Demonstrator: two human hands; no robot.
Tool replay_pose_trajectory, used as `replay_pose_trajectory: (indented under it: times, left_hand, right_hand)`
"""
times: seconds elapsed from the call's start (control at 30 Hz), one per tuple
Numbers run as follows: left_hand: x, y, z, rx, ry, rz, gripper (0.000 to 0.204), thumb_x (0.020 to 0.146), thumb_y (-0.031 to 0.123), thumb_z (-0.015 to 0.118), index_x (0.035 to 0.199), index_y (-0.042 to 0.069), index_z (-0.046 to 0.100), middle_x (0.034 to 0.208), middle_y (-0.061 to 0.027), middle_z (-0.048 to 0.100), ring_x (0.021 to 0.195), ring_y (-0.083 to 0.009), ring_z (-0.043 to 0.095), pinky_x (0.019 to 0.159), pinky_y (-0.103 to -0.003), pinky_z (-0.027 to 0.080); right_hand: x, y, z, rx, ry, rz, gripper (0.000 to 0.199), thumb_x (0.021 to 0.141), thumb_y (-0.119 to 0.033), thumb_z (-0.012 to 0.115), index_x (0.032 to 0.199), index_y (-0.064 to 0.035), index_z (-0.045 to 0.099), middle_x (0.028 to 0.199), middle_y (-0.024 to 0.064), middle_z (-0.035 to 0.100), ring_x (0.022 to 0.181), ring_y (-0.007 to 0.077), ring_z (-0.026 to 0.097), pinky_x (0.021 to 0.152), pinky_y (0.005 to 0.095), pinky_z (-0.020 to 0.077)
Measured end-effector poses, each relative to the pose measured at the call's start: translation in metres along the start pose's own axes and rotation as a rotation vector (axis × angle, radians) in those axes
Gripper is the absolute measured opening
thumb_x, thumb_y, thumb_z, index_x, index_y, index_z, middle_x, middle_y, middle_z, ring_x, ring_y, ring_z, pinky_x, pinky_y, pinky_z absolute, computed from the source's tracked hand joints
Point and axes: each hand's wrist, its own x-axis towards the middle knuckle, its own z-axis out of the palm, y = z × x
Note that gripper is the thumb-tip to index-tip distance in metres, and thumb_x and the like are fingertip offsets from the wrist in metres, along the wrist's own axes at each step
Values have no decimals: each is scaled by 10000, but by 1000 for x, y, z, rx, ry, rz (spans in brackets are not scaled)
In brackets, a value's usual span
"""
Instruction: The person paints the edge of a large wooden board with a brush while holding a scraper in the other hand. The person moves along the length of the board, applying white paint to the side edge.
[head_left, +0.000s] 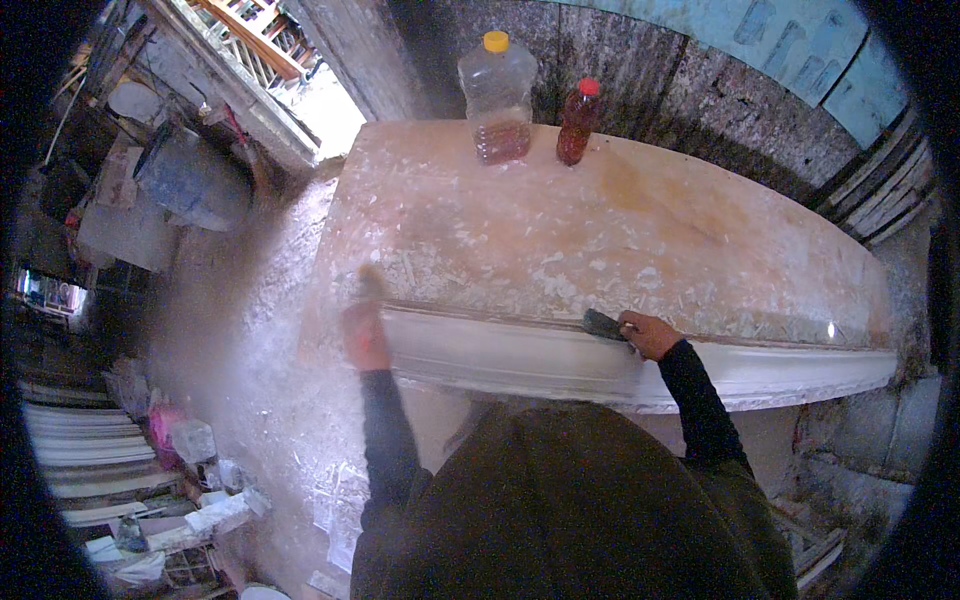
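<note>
A long white moulding (520, 352), which looks like plaster cornice, lies along the near edge of the worktable (480, 215). My right hand (652, 335) is closed on a dark grey, flat-looking tool (602, 324) whose kind I cannot make out. That tool sits at the moulding's far edge, right of the middle. Toward the moulding's left end, my left hand (367, 335) is smeared by motion, so its fingers cannot be read. A blurred brownish shape (372, 282) shows just beyond it; whether the hand holds it is unclear.
At the table's far side stand a large clear bottle with a yellow cap (497, 100) and a smaller red bottle (577, 125), both with reddish liquid. White flakes litter the tabletop. A blue-grey barrel (195, 175) is at the left; stacked white strips (85, 440) lie lower left.
</note>
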Motion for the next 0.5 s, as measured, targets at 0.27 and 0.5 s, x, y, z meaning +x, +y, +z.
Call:
replay_pose_trajectory:
  times: [0.27,0.5]
  left_hand:
    - [15,-11,-63,-290,279,-223,81,756,73,579,804,9,563,825,-72,548,795,-174,508,747,-282,406]
    - [-29,3,-44,-407,171,-403,117,747,77,586,838,46,519,820,-18,517,696,-111,502,562,-216,445]
  right_hand:
    - [23,-47,25,-180,81,-134,188,821,-242,448,943,-102,478,679,141,579,614,302,573,566,409,444]
    - [-6,-49,6,-336,66,25,207,819,-264,435,948,-109,475,742,186,578,719,378,556,624,467,431]
